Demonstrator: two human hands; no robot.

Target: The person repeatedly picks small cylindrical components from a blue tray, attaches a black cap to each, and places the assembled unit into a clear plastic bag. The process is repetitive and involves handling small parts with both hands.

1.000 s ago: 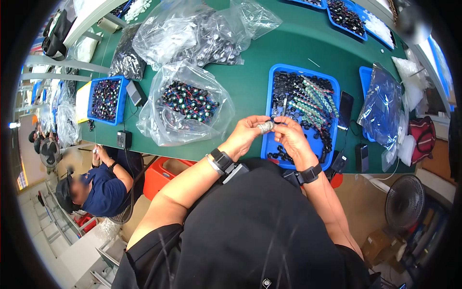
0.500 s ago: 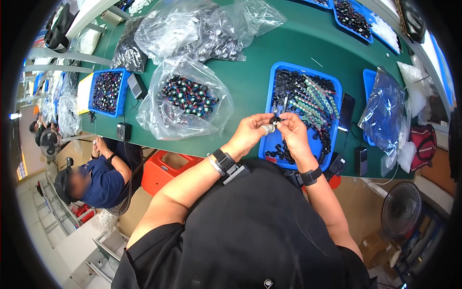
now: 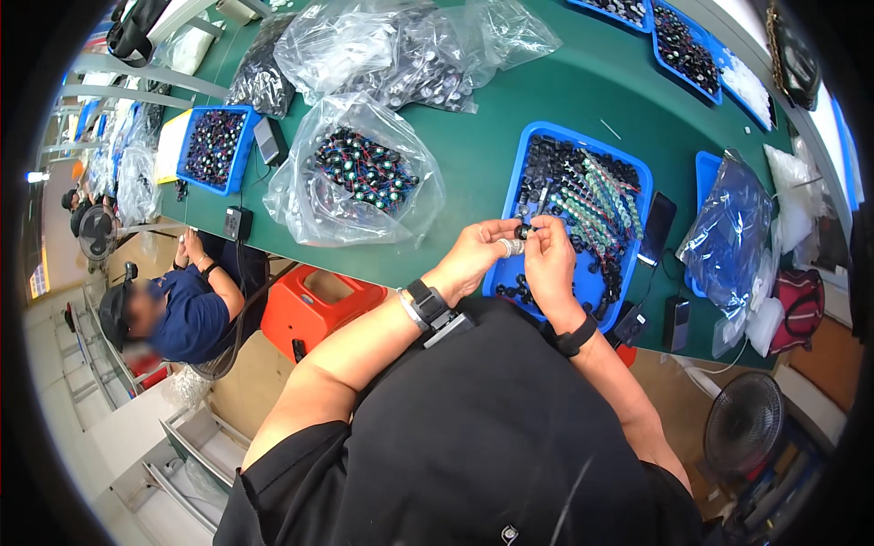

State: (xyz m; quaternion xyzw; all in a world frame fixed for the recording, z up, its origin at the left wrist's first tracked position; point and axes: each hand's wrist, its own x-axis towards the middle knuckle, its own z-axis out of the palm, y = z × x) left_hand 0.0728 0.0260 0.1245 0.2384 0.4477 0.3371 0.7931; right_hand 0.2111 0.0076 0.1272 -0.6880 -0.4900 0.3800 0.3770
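Observation:
Both my hands meet over the near left part of a blue tray (image 3: pixel 590 286). Between the fingertips of my left hand (image 3: pixel 475 258) and my right hand (image 3: pixel 551 269) is a small black round part (image 3: pixel 522 231). My left hand is closed on it, with a short stack of silvery round pieces (image 3: pixel 511 247) at its thumb. The right fingers are pinched at the black part's right side and partly hide it. Many similar black parts (image 3: pixel 544 156) lie in the tray, beside strips of greenish round pieces (image 3: pixel 596 196).
Left of the tray stands an open clear bag (image 3: pixel 421 196) of wired parts. Other filled bags (image 3: pixel 401 68) lie behind it. A phone (image 3: pixel 657 227) and a plastic-covered blue tray (image 3: pixel 706 173) are to the right. A co-worker (image 3: pixel 196 309) sits at the left beside a red stool (image 3: pixel 319 309).
My right hand has turned, showing more of its back, and its fingers have shifted slightly at the black part. The whole view has tilted a little.

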